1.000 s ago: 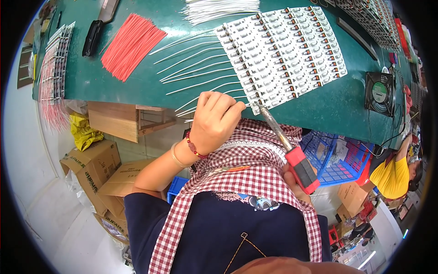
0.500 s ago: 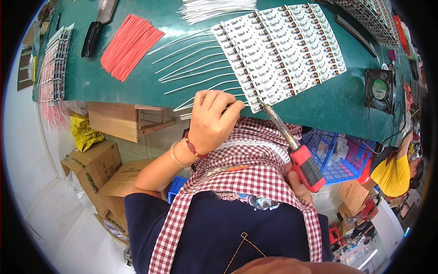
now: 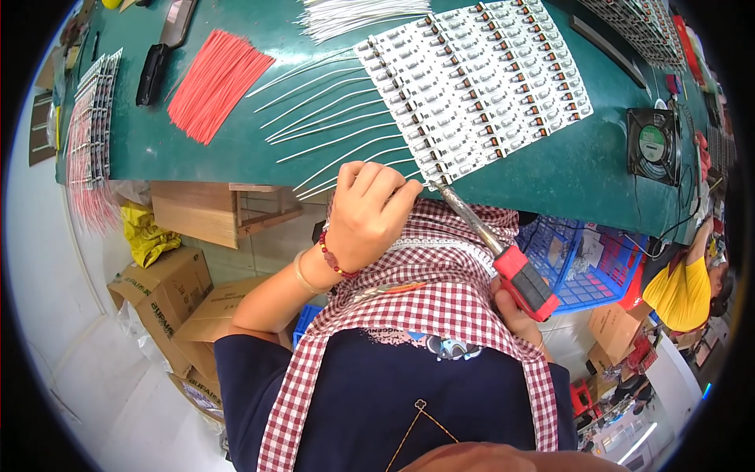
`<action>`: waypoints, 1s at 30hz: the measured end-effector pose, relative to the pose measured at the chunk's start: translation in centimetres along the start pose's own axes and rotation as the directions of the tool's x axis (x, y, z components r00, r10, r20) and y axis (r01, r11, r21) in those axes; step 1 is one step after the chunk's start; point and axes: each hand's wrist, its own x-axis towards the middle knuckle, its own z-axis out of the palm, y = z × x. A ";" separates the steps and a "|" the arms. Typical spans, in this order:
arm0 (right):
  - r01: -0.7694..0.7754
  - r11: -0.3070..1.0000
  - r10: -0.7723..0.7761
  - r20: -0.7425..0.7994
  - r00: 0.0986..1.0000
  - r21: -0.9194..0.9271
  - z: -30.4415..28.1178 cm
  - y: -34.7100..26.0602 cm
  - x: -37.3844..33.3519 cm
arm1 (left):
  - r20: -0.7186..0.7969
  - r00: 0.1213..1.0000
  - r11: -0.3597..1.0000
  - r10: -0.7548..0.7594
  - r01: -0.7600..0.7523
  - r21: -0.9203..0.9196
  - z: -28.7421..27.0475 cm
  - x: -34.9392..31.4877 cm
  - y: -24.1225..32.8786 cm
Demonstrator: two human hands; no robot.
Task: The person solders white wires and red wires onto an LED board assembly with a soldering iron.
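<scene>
A white panel of small circuit boards (image 3: pixel 491 98) lies on the green table, with several white wires (image 3: pixel 326 118) fanning out leftward from its left edge. My left hand (image 3: pixel 368 206) is closed at the panel's near left corner, thumb and forefinger pinched on a white wire whose end is mostly hidden by the fingers. In my right hand (image 3: pixel 513 316) is a soldering iron (image 3: pixel 528 282), gripped by its red and black handle. Its metal tip points up and left to that same corner, close to my left fingertips; whether it touches the board cannot be made out.
A bundle of red wires (image 3: pixel 220 85) and more white wires (image 3: pixel 362 16) lie farther back. Wired panels (image 3: pixel 94 134) overhang the table's left end. A black fan (image 3: pixel 653 145) stands at right, above blue baskets (image 3: pixel 590 271). Cardboard boxes (image 3: pixel 161 295) sit lower left; a person in yellow (image 3: pixel 680 299) is at right.
The soldering iron's tip has shifted slightly left and nearer me, from on the panel to its corner edge by my left fingertips. My left hand keeps its pinch; the whole view has shifted slightly.
</scene>
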 end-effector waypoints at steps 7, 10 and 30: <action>0.034 0.999 -0.033 0.012 0.999 -0.037 -0.2 0.0 -0.7 | 0.007 1.000 1.000 -0.020 0.020 -0.017 -0.1 0.0 0.1; 0.028 0.999 -0.028 0.001 1.000 -0.031 -0.5 1.8 -1.9 | 0.015 1.000 0.999 -0.025 0.025 -0.021 0.0 0.1 0.1; -0.065 0.997 0.065 -0.005 0.998 0.031 -0.7 -0.5 -1.4 | 0.001 1.000 1.000 -0.028 0.028 0.003 -0.1 0.0 0.3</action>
